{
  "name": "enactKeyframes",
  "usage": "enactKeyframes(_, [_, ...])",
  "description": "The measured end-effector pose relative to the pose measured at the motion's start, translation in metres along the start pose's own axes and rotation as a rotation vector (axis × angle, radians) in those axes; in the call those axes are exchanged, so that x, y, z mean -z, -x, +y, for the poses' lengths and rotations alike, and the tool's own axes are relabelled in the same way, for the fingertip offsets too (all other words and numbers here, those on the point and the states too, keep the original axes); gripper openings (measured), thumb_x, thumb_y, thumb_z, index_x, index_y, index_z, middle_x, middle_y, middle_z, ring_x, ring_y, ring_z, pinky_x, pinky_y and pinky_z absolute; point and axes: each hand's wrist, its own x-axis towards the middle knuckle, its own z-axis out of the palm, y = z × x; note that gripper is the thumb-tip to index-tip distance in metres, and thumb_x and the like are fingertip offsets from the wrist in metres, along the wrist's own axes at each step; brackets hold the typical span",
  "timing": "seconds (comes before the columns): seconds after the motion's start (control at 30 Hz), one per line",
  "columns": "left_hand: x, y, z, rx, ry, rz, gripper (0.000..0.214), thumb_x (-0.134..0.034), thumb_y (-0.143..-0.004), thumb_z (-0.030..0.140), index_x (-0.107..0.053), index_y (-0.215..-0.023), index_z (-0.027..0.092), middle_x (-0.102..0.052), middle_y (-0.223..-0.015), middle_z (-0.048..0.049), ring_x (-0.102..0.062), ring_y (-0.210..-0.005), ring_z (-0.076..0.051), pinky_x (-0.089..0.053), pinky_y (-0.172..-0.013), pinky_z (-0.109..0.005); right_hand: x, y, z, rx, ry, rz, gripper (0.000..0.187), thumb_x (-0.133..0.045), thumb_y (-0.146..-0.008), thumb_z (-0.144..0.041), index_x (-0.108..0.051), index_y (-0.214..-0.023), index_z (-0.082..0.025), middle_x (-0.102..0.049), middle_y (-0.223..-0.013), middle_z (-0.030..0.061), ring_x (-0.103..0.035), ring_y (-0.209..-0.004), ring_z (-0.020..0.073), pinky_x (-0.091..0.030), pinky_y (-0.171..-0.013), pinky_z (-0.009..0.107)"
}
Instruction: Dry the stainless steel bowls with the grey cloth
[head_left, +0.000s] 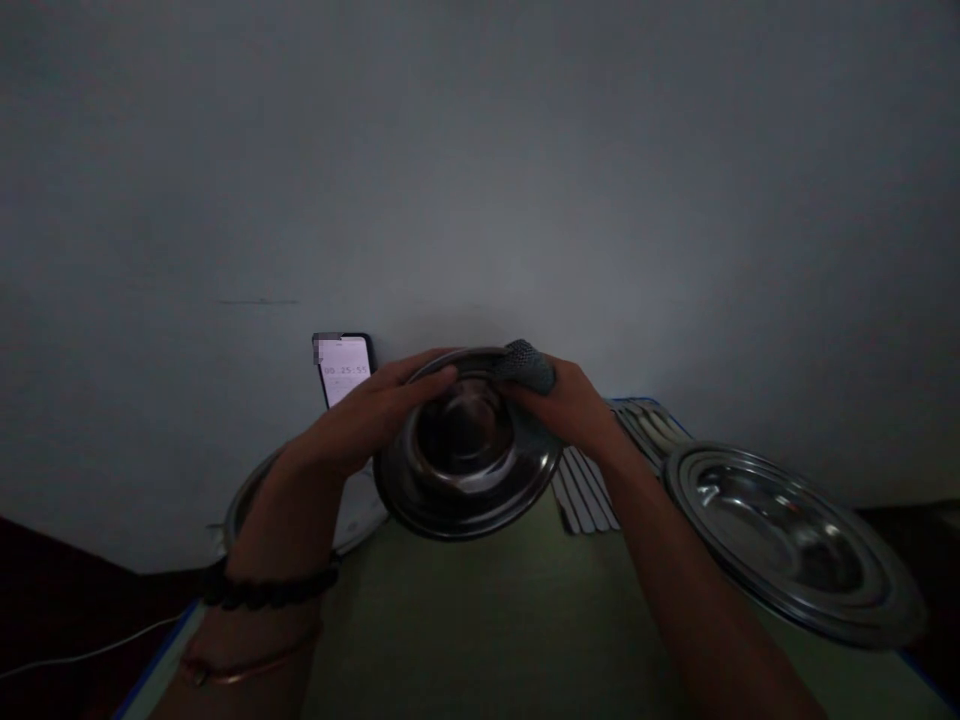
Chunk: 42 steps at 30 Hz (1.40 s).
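Observation:
A shiny stainless steel bowl [469, 490] with a wide rim is held tilted above the table, in the middle of the view. My left hand [375, 410] grips its left rim, the thumb lying over the near face. At the upper right rim, my right hand [566, 405] is closed around a grey textured cloth [527, 366] that presses on the metal. Part of the fingers on both hands is hidden behind the bowl.
Stacked steel plates [787, 545] stand at the right. Behind my right forearm lie rows of cutlery [589, 490]. A phone [346, 368] showing a timer leans on the wall. Behind my left wrist is a round metal vessel [361, 515], partly hidden. The table [487, 620] has blue edging.

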Motion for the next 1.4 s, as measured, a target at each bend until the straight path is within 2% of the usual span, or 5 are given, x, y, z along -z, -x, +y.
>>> enactKeyframes(0.23, [-0.006, -0.002, 0.005, -0.093, -0.034, 0.092, 0.033, -0.060, -0.084, 0.040, -0.072, -0.109, 0.022, -0.074, -0.099, -0.0069, -0.067, -0.095, -0.026, -0.051, -0.090, -0.040, -0.018, -0.002, 0.010, -0.114, -0.036, 0.271, 0.032, -0.068, -0.069, -0.046, -0.069, -0.077, -0.014, -0.070, -0.072, 0.0066, -0.062, -0.069, 0.0209, -0.043, -0.061, 0.031])
enactKeyframes(0.53, [-0.011, -0.008, 0.007, -0.235, 0.073, 0.426, 0.039, -0.058, -0.085, 0.037, -0.060, -0.124, 0.030, -0.068, -0.113, -0.0025, -0.061, -0.110, -0.025, -0.052, -0.089, -0.035, -0.064, 0.000, 0.014, -0.541, -0.968, 0.284, 0.038, -0.073, -0.060, -0.038, -0.065, -0.091, -0.017, -0.071, -0.099, 0.0099, -0.068, -0.084, 0.0217, -0.054, -0.070, 0.033])
enactKeyframes(0.87, [0.006, 0.006, 0.005, -0.034, -0.155, -0.087, 0.037, -0.058, -0.086, 0.038, -0.062, -0.121, 0.027, -0.066, -0.121, -0.0034, -0.059, -0.112, -0.024, -0.045, -0.097, -0.035, -0.004, 0.001, 0.000, 0.036, -0.022, 0.022, 0.015, -0.066, -0.069, -0.027, -0.069, -0.079, -0.015, -0.068, -0.072, 0.0034, -0.058, -0.067, 0.0163, -0.042, -0.063, 0.029])
enactKeyframes(1.03, [-0.002, -0.003, 0.001, -0.088, -0.235, -0.037, 0.033, -0.058, -0.085, 0.039, -0.067, -0.114, 0.025, -0.070, -0.113, -0.0045, -0.063, -0.104, -0.023, -0.046, -0.095, -0.038, -0.008, 0.003, -0.010, 0.042, 0.134, 0.187, 0.017, -0.068, -0.069, -0.032, -0.068, -0.075, -0.016, -0.065, -0.066, 0.0025, -0.054, -0.062, 0.0149, -0.037, -0.058, 0.026])
enactKeyframes(1.4, [-0.007, -0.011, -0.004, -0.303, -0.028, 0.479, 0.037, -0.062, -0.082, 0.038, -0.064, -0.117, 0.028, -0.069, -0.112, -0.0032, -0.063, -0.105, -0.023, -0.051, -0.092, -0.036, -0.075, 0.006, 0.007, -0.615, -1.037, 0.329, 0.036, -0.069, -0.069, -0.044, -0.065, -0.090, -0.016, -0.072, -0.097, 0.0097, -0.068, -0.084, 0.0211, -0.054, -0.068, 0.031])
